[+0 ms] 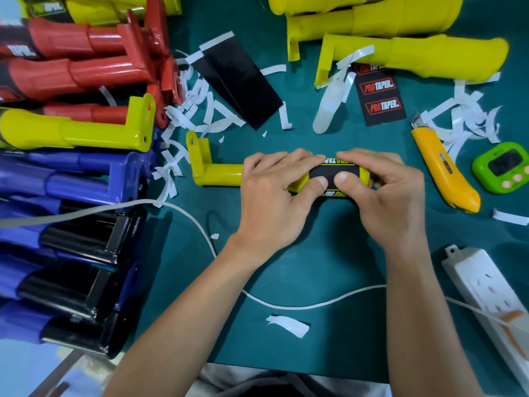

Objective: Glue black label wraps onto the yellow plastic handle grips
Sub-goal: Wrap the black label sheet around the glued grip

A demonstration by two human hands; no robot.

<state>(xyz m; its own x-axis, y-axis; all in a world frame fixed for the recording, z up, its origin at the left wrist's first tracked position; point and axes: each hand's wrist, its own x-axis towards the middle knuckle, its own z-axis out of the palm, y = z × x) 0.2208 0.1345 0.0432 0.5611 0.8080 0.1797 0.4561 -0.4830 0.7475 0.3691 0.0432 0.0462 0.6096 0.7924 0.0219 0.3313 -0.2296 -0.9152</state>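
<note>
Yellow grip (223, 174) — black label wrap (331, 171)

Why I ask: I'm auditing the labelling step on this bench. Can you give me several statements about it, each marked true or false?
1. The left hand and the right hand hold a yellow handle with a black label wrap on it. True.
2. The utility knife lies to the left of both hands. False: it lies to their right.
3. A green timer sits near the right edge of the view. True.
4. The power strip is black. False: it is white.
</note>
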